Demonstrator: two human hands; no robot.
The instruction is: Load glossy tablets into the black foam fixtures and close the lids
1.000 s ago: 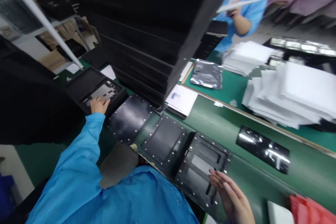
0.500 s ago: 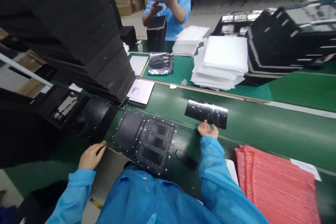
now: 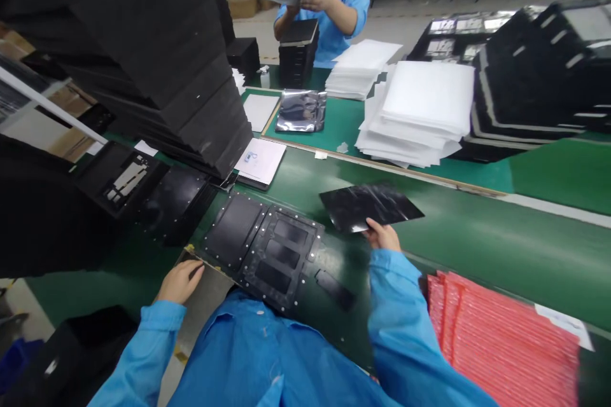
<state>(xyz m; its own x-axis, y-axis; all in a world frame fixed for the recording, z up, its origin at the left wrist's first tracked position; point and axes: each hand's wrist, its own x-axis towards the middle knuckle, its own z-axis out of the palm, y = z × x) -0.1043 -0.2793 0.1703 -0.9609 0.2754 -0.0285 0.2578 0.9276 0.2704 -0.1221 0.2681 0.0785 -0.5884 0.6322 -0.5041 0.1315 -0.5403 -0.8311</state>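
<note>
In my right hand (image 3: 383,236) I hold a thin, glossy black sheet (image 3: 370,205) by its near edge, thumb on top and fingers underneath. The sheet is tilted over the green table. My left hand (image 3: 180,281) is by the table's front corner, fingers loosely bent and thumb apart, holding nothing. In front of my body lies a flat black panel (image 3: 235,229) with a plain half and a framed half (image 3: 281,254) with three dark recesses and small pale dots round the border. A small black strip (image 3: 334,289) lies to its right.
A tall stack of black boards (image 3: 157,63) rises at the left. Pink bubble bags (image 3: 510,343) lie at the right. Beyond the ledge are white sheets (image 3: 424,102), a shiny black packet (image 3: 301,111) and a co-worker (image 3: 351,3) holding white sheets.
My right hand has closed on the black sheet and lifted it, turning it at an angle. My left hand stays by the table corner. The co-worker's white sheets have lowered slightly.
</note>
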